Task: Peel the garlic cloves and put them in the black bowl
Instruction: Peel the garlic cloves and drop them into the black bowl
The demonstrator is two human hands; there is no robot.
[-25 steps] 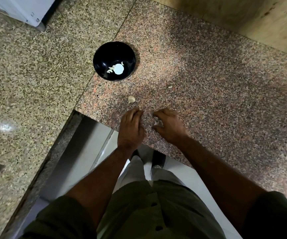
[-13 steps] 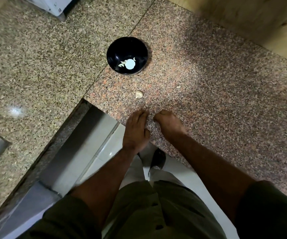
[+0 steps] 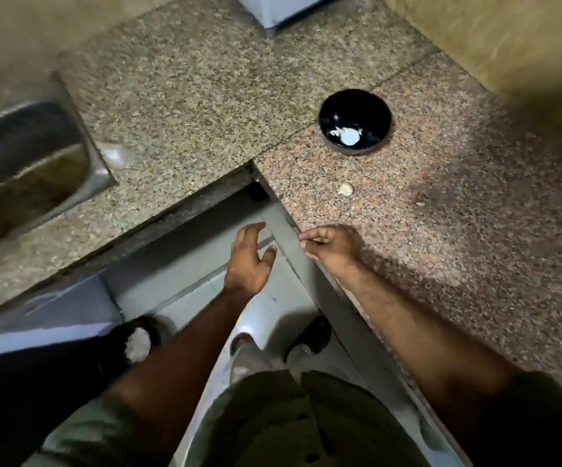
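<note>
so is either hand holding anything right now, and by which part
The left hand is spread open and holds nothing. The right hand has its fingertips pinched together at the speckled granite counter edge; whether they hold anything cannot be told.

On the granite counter (image 3: 475, 230): one black bowl (image 3: 355, 121), one loose garlic clove (image 3: 346, 189) and one small pale scrap (image 3: 420, 204) well to its right. The pale pieces in the bowl are too blurred to count. Also in view: two hands, left (image 3: 249, 261) and right (image 3: 332, 246), one steel sink (image 3: 26, 163).
</note>
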